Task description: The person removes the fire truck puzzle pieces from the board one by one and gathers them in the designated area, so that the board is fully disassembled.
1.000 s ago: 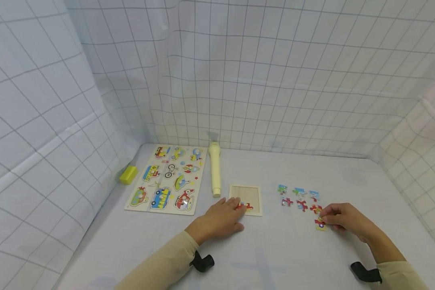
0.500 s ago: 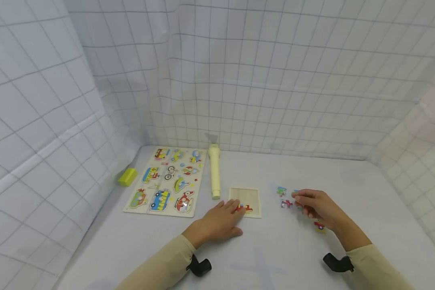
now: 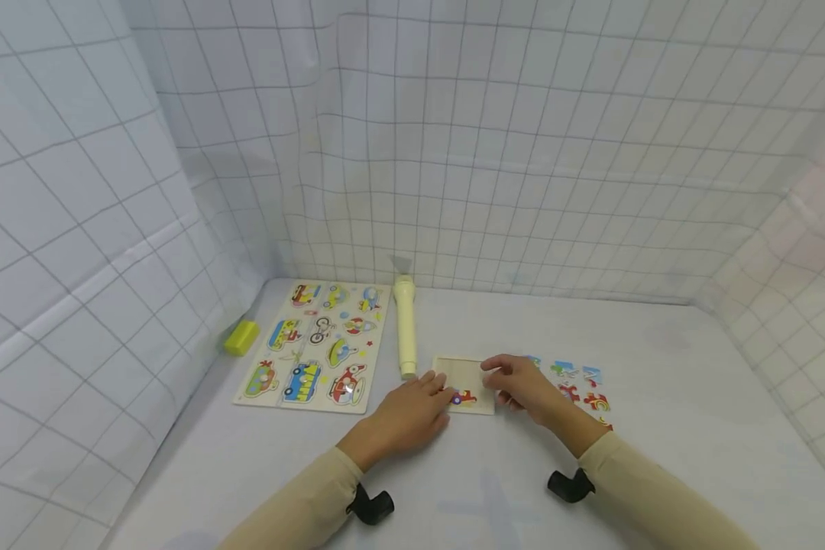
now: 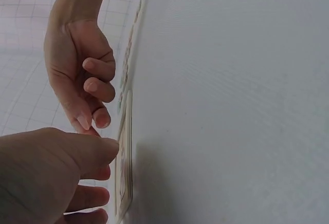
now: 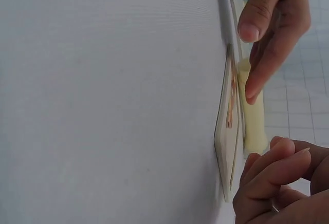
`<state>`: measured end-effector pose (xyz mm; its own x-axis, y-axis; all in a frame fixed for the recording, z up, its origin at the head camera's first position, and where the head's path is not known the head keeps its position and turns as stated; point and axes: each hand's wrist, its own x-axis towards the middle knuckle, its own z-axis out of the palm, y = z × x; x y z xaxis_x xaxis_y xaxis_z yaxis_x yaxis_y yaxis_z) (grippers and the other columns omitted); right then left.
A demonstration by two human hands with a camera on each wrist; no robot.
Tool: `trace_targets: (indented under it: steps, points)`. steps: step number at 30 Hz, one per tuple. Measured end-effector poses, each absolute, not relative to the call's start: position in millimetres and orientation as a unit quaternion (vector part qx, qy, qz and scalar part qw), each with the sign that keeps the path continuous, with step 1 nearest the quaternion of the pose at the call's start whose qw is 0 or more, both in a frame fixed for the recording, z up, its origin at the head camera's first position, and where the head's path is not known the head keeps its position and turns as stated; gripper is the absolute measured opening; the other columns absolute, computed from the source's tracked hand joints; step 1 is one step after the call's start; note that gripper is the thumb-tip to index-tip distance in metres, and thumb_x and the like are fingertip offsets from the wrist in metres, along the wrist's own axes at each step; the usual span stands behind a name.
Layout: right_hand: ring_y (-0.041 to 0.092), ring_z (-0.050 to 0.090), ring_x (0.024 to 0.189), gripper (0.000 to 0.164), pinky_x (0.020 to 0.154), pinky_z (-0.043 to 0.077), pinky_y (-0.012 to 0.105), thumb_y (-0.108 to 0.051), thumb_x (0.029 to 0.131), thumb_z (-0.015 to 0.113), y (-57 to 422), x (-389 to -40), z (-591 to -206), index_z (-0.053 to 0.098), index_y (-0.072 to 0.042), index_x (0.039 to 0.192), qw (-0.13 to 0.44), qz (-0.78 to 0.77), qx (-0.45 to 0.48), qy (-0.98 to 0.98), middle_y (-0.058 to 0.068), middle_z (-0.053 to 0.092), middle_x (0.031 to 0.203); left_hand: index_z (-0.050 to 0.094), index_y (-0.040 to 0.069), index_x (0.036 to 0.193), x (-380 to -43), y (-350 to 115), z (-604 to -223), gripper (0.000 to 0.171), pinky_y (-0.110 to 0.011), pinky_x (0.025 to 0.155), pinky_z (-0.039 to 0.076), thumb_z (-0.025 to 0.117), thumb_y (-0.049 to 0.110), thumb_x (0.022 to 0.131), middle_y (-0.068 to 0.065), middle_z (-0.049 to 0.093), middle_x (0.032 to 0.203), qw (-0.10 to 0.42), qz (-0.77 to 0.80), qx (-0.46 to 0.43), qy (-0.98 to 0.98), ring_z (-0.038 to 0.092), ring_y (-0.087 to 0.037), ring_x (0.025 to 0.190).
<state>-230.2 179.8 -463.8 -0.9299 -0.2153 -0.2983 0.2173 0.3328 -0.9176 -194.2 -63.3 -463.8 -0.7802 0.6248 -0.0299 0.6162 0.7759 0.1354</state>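
Observation:
In the head view my left hand rests flat with its fingertips on the left side of a small square wooden puzzle tray. A red puzzle piece with a purple wheel lies at the tray's bottom, partly hidden by those fingers. Over the tray's right edge, my right hand has thumb and forefinger pinched together. The left wrist view shows a thin reddish edge of a puzzle piece at these fingertips; its face is hidden. Several loose puzzle pieces lie right of the tray, some covered by the right hand.
A vehicle knob-puzzle board lies at the left, with a yellow block beside it. A cream cylindrical stick lies between board and tray. White grid-lined cloth walls surround the table at the back and sides.
My right hand has travelled left from the far-right loose pieces to the tray's right edge. My left hand has shifted slightly left, showing more of the piece in the tray.

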Motion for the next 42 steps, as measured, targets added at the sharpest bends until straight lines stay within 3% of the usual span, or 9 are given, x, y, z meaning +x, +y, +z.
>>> trace_targets:
  steps: [9, 15, 22, 30, 42]
  points:
    - [0.014, 0.048, 0.054, 0.007, 0.046, 0.036, 0.025, -0.007, 0.091, 0.069, 159.2, -230.1, -471.4, 0.073, -0.006, 0.097, 0.181, -0.484, -0.036, 0.855, 0.004, 0.062, 0.074, 0.071, 0.010, 0.127, -193.3, -64.2, -465.4, 0.032, -0.045, 0.115, 0.042, 0.056, 0.024, 0.103, -0.007, 0.060, 0.144, -0.007, 0.031, 0.333, 0.942, 0.053, -0.027, 0.138]
    - [0.014, 0.051, 0.059, 0.005, 0.048, 0.041, 0.026, -0.006, 0.084, 0.072, 150.8, -226.4, -466.7, 0.070, -0.010, 0.085, 0.155, -0.403, -0.063, 0.900, 0.002, 0.061, 0.076, 0.074, 0.011, 0.117, -192.1, -68.9, -465.7, 0.024, -0.043, 0.111, 0.046, 0.060, 0.019, 0.100, -0.005, 0.065, 0.137, -0.023, 0.025, 0.339, 0.940, 0.060, -0.025, 0.131]
    - [0.015, 0.052, 0.061, 0.007, 0.050, 0.041, 0.026, -0.005, 0.083, 0.073, 148.3, -226.2, -463.3, 0.067, -0.010, 0.085, 0.167, -0.375, -0.079, 0.908, 0.002, 0.061, 0.076, 0.073, 0.012, 0.112, -193.7, -71.1, -469.8, 0.019, -0.041, 0.105, 0.051, 0.062, 0.016, 0.098, -0.005, 0.068, 0.133, -0.037, 0.028, 0.352, 0.935, 0.067, -0.023, 0.119]
    - [0.012, 0.048, 0.055, 0.013, 0.047, 0.038, 0.023, -0.002, 0.081, 0.073, 154.7, -228.3, -467.8, 0.063, -0.006, 0.088, 0.190, -0.415, -0.113, 0.883, 0.003, 0.058, 0.075, 0.075, 0.012, 0.113, -193.3, -70.3, -471.6, 0.020, -0.041, 0.103, 0.053, 0.062, 0.017, 0.097, -0.004, 0.069, 0.132, -0.036, 0.023, 0.354, 0.934, 0.067, -0.024, 0.117]
    - [0.013, 0.053, 0.058, 0.006, 0.051, 0.044, 0.025, -0.005, 0.091, 0.069, 158.3, -230.2, -468.9, 0.063, -0.006, 0.092, 0.195, -0.440, -0.119, 0.868, 0.004, 0.061, 0.076, 0.074, 0.012, 0.106, -194.1, -69.8, -471.0, 0.016, -0.041, 0.100, 0.055, 0.061, 0.016, 0.098, -0.005, 0.069, 0.130, -0.042, 0.036, 0.358, 0.932, 0.068, -0.022, 0.117]
